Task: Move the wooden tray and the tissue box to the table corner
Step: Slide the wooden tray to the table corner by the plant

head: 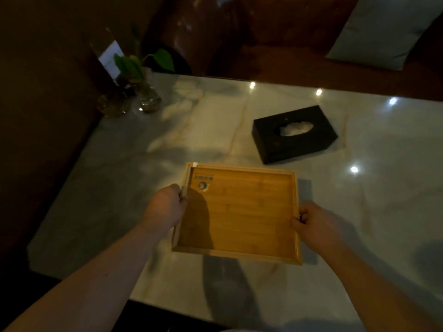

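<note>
Wooden tray (242, 212): 1, both rims clenched | left grip (165, 207), right grip (314, 224) | tissue box (294, 134): 1

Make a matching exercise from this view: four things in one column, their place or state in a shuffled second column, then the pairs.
Things:
1. wooden tray
2. tissue box
3. plant in glass vases
4. grey cushion

Places or states:
A. on the brown seat beyond the table
B. gripped at both side rims by the left hand and right hand
C. at the far left corner of the marble table
D. untouched on the table, white tissue showing in its slot

Pairs: 1-B, 2-D, 3-C, 4-A
</note>
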